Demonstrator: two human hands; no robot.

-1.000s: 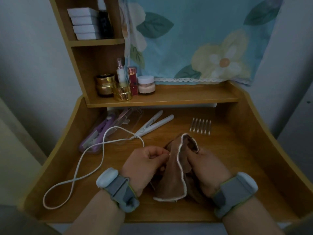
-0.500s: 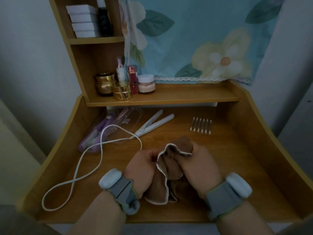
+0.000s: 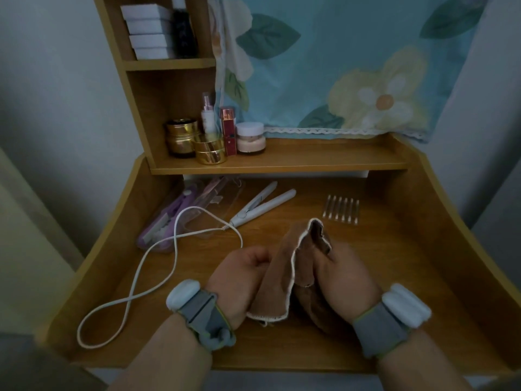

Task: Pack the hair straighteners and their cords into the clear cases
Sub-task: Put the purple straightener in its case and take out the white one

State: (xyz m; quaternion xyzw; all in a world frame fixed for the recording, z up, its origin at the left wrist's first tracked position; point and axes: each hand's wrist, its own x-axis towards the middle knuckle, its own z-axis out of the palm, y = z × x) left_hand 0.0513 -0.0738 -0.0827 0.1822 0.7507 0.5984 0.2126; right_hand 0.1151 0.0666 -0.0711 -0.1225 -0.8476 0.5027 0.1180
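Observation:
A white hair straightener [image 3: 263,204] lies open at the back middle of the desk. Its white cord [image 3: 146,272] loops down to the front left. A purple straightener [image 3: 169,221] lies in a clear case [image 3: 217,204] at the back left. Near the front middle, my left hand [image 3: 239,280] and my right hand [image 3: 344,280] both grip a brown cloth [image 3: 284,277] with a white edge, held upright between them.
A row of thin clips [image 3: 341,209] lies at the back right of the desk. Gold jars [image 3: 181,136], bottles and a cream jar [image 3: 250,138] stand on the shelf above. White boxes [image 3: 148,32] sit on the upper shelf. The desk has raised side walls [image 3: 462,249].
Both hands have kept working the brown cloth; its top fold rose, dropped, then rose again between them. The straighteners and cord have not moved.

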